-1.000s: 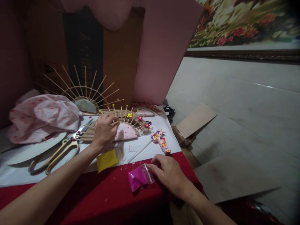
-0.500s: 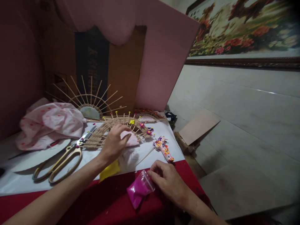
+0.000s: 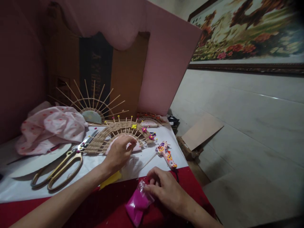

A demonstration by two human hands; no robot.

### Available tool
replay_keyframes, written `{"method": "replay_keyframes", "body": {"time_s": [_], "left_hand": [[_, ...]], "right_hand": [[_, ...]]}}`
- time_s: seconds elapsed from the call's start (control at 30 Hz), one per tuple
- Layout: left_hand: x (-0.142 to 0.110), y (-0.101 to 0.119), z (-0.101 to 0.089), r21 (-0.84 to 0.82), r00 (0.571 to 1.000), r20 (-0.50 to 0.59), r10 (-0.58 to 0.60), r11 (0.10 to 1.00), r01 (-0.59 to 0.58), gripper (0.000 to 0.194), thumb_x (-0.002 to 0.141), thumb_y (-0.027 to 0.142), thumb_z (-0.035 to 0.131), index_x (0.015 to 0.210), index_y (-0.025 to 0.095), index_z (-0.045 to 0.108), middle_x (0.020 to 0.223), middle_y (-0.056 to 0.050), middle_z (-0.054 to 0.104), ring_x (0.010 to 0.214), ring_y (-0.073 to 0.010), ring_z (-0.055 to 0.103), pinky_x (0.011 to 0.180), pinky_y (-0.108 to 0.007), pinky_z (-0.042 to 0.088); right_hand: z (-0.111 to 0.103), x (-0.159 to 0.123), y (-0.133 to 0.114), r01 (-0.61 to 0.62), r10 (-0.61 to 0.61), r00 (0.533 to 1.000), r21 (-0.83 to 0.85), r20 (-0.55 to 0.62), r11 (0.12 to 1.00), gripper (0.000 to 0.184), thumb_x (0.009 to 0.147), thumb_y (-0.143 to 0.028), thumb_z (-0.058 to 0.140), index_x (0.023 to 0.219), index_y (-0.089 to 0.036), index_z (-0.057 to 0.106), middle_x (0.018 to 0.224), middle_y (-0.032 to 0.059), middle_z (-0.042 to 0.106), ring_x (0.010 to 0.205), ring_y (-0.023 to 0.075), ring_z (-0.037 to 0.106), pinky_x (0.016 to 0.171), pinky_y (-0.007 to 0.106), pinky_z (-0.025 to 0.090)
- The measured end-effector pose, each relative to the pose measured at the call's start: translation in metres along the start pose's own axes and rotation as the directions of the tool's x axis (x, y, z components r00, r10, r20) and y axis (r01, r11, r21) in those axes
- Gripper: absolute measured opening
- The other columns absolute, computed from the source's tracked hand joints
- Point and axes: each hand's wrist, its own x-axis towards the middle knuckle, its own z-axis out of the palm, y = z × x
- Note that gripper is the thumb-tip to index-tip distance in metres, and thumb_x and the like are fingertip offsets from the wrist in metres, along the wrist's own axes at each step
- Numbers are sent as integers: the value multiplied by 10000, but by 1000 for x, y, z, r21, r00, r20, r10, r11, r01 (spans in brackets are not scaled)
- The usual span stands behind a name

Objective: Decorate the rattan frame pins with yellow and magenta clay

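"Head camera, from the left: what crowds the worktop [image 3: 19,193]?"

"Spotted cloth [image 3: 54,126] lies bunched behind a white card [image 3: 44,161]; scissors [image 3: 53,173] rest beside it, blades reaching the left end of a woven arch [image 3: 117,127] at mid-worktop."

"And the frame [image 3: 92,116]?"

"Sticks fanned upward, it stands behind the arch, seemingly propped against the carton [image 3: 129,69] for support."

"Where is the left hand [image 3: 120,148]?"

"At the arch's pale centre, blocking part of it from view, fingers curled; whether they grip anything cannot be told. Below, the forearm partly covers a yellow piece [image 3: 110,180]."

"The right hand [image 3: 162,186]?"

"Grasping the pink bag [image 3: 137,203] near the worktop's front edge, finger and thumb at its clear top, a hold that likely leaves the filling unsqueezed."

"Farther right?"

"Flowered tool [image 3: 166,155], just beyond the right hand, handle toward the person, probably for easy reach. Off the worktop, a brown board [image 3: 203,131] leans at a slant."
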Motion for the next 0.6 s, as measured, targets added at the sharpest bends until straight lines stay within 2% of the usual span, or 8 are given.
{"method": "replay_keyframes", "body": {"time_s": [0.13, 0.27, 0.4, 0.6], "left_hand": [[2, -2, -3, 32, 1000, 3, -15, 999, 15, 130, 797, 126, 523, 773, 209, 620, 855, -40, 688, 829, -192, 602, 757, -353, 474], [9, -11, -18, 122, 991, -4, -135, 983, 135, 115, 775, 164, 546, 797, 195, 654, 801, -47, 695, 761, -199, 610, 689, -327, 473], [16, -27, -31, 219, 967, -20, -255, 942, 253, 123, 759, 210, 541, 763, 196, 663, 765, -42, 697, 709, -194, 626, 620, -293, 463], [18, -46, -34, 284, 954, 26, -300, 917, 281, 150, 747, 262, 532, 732, 219, 675, 727, -42, 701, 662, -196, 624, 595, -294, 435]], "right_hand": [[4, 0, 3, -7, 5, 999, 35, 52, 999, 146, 708, -139, 610, 844, -187, 632, 673, -22, 612, 620, 112, 513, 551, 194, 363], [5, 3, 2, -5, 0, 998, 85, 68, 996, 120, 734, -128, 556, 819, -167, 632, 658, -21, 582, 600, 104, 496, 537, 194, 356], [-2, 8, -1, 37, -37, 999, 33, 7, 999, 115, 776, -148, 525, 836, -159, 622, 684, -7, 587, 634, 119, 515, 574, 212, 377], [-9, 18, 1, 67, -74, 995, -104, -67, 992, 135, 777, -126, 525, 857, -171, 624, 717, 2, 594, 696, 146, 540, 636, 245, 394]]}}
